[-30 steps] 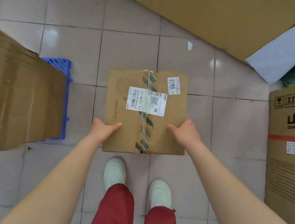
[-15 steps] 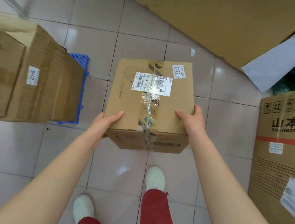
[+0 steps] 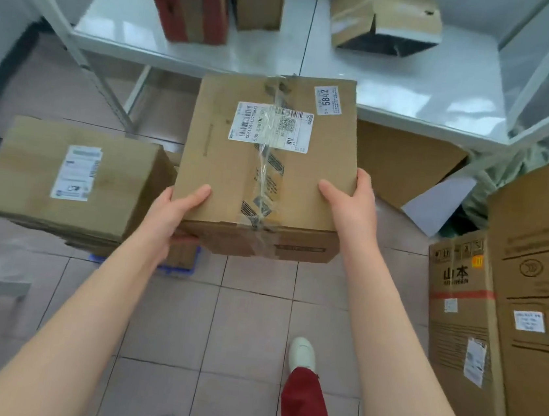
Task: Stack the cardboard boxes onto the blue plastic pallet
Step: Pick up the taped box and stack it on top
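Observation:
I hold a taped cardboard box [image 3: 236, 169] with a white shipping label and a "5842" sticker up at chest height, off the floor. My left hand [image 3: 177, 210] grips its near left corner, my right hand [image 3: 352, 203] its near right edge. To the left stands a stack of cardboard boxes [image 3: 64, 180] with a white label on top. Only a sliver of the blue plastic pallet [image 3: 177, 270] shows beneath that stack, just below my left wrist.
White metal shelving [image 3: 382, 86] stands ahead, carrying a red box [image 3: 190, 3] and a torn box [image 3: 383, 18]. Tall printed cartons [image 3: 510, 320] line the right side. A flat cardboard sheet [image 3: 405, 161] leans under the shelf. My feet stand on the tiled floor [image 3: 246, 324].
The box has risen from the floor to chest height in both hands. My view has tilted up, bringing the shelving into sight, and I have stepped forward.

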